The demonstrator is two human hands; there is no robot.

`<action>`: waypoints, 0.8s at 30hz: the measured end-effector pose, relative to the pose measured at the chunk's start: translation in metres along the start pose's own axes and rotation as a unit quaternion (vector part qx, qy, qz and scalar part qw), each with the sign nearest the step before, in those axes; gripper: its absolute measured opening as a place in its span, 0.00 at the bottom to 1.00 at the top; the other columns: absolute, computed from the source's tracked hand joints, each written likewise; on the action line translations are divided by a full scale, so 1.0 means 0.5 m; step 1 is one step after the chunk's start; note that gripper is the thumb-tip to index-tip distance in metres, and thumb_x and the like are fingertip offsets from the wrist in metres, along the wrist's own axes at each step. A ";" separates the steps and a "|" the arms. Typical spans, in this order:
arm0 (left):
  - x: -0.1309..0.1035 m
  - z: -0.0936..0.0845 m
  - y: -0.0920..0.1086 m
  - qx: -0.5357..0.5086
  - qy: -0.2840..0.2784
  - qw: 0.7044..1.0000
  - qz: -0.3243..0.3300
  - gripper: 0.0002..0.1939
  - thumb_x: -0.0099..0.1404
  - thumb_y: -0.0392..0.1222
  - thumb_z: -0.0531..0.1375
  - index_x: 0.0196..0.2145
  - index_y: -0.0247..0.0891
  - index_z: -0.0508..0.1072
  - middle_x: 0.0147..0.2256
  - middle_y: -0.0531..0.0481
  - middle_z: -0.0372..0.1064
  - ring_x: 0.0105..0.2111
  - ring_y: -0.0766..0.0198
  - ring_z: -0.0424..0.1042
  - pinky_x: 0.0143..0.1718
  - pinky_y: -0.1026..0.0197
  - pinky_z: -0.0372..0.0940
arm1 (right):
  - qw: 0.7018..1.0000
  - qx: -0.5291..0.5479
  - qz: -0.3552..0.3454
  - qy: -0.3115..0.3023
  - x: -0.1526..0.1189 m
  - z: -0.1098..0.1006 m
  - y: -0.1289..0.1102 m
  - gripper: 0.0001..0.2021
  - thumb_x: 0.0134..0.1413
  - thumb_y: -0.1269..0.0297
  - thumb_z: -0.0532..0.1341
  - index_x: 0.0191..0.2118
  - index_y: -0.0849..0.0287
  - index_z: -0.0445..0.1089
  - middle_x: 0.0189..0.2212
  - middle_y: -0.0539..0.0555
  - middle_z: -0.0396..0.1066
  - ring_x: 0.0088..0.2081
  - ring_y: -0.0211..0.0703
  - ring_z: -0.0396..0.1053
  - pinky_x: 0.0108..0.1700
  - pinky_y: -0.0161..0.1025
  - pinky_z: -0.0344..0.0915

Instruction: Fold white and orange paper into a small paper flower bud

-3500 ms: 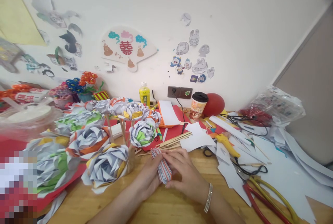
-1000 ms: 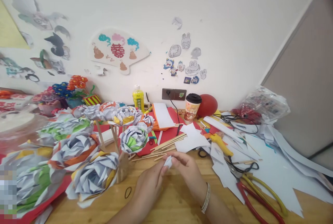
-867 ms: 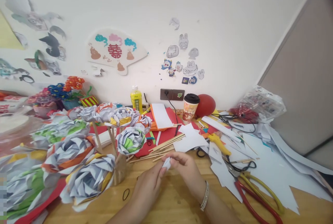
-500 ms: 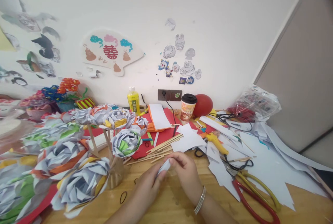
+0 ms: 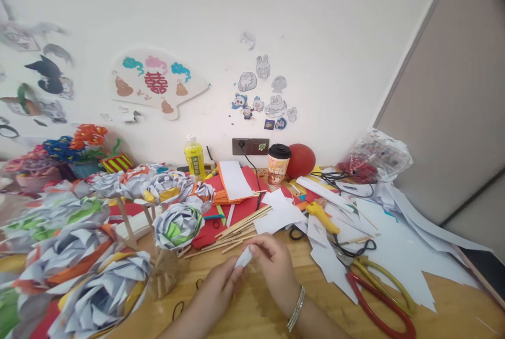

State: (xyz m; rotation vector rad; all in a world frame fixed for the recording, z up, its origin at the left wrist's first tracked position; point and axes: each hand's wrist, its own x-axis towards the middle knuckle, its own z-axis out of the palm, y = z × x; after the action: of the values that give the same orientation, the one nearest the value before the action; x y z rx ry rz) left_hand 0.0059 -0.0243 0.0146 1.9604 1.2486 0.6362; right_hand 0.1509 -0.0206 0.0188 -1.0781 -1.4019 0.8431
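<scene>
Between my two hands, over the front of the wooden table, is a small folded piece of white paper (image 5: pixel 243 258). My left hand (image 5: pixel 218 285) pinches its lower end between thumb and fingers. At the upper right end, my right hand (image 5: pixel 273 261), with a bracelet on its wrist, grips the paper with thumb and curled forefinger. Just beyond the hands lie several thin wooden sticks (image 5: pixel 236 229) and a cut white sheet (image 5: pixel 278 212). To the left stand several paper flowers (image 5: pixel 179 225) of white, green, orange and yellow paper on sticks.
Scissors (image 5: pixel 379 291) with red and yellow handles lie at the right beside a yellow glue gun (image 5: pixel 322 217) and white paper scraps (image 5: pixel 394 239). Along the wall stand a yellow drink bottle (image 5: pixel 194 158), a lidded paper cup (image 5: pixel 278 165) and a red balloon (image 5: pixel 302 161).
The view has shifted, so the table's things appear farther left. Both hands still hold the folded paper, which now shows more of its face between them.
</scene>
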 end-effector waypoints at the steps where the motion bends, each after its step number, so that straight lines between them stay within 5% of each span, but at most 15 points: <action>1: -0.001 0.002 -0.001 0.000 0.013 1.000 0.005 0.18 0.64 0.48 0.43 0.32 0.38 0.68 0.26 0.51 0.69 0.29 0.62 0.68 0.34 0.64 0.64 | 1.000 0.005 0.000 -0.004 0.001 -0.001 0.000 0.06 0.50 0.68 0.56 0.31 0.59 0.71 0.28 0.51 0.69 0.32 0.39 0.68 0.35 0.34 0.64; 8: 0.001 0.008 -0.027 0.046 0.048 0.998 0.006 0.18 0.65 0.47 0.43 0.44 0.40 0.67 0.37 0.45 0.73 0.37 0.59 0.71 0.40 0.60 0.64 | 0.999 0.022 0.010 -0.045 0.007 0.000 0.004 0.07 0.52 0.68 0.55 0.35 0.59 0.70 0.33 0.54 0.70 0.36 0.42 0.69 0.40 0.37 0.66; 17: 0.022 0.012 -0.072 0.137 0.180 0.968 0.111 0.17 0.63 0.45 0.46 0.40 0.39 0.71 0.40 0.44 0.73 0.42 0.58 0.71 0.43 0.57 0.66 | 0.986 -0.143 -0.078 -0.029 0.022 -0.021 -0.010 0.12 0.49 0.68 0.60 0.42 0.56 0.68 0.38 0.53 0.70 0.42 0.44 0.65 0.45 0.39 0.62; 24: 0.035 0.006 -0.100 0.209 0.231 0.940 0.140 0.15 0.61 0.45 0.48 0.36 0.40 0.73 0.38 0.46 0.74 0.40 0.58 0.72 0.41 0.58 0.69 | 0.914 -0.400 -0.055 -0.041 0.062 -0.067 0.051 0.27 0.50 0.60 0.60 0.56 0.58 0.57 0.57 0.59 0.57 0.57 0.56 0.50 0.58 0.53 0.46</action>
State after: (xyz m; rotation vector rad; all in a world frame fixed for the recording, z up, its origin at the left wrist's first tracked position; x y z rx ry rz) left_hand -0.0125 0.0046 -0.0259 2.4624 1.4871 1.0967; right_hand 0.1888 0.0138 0.0095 -1.5585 -1.9271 0.2024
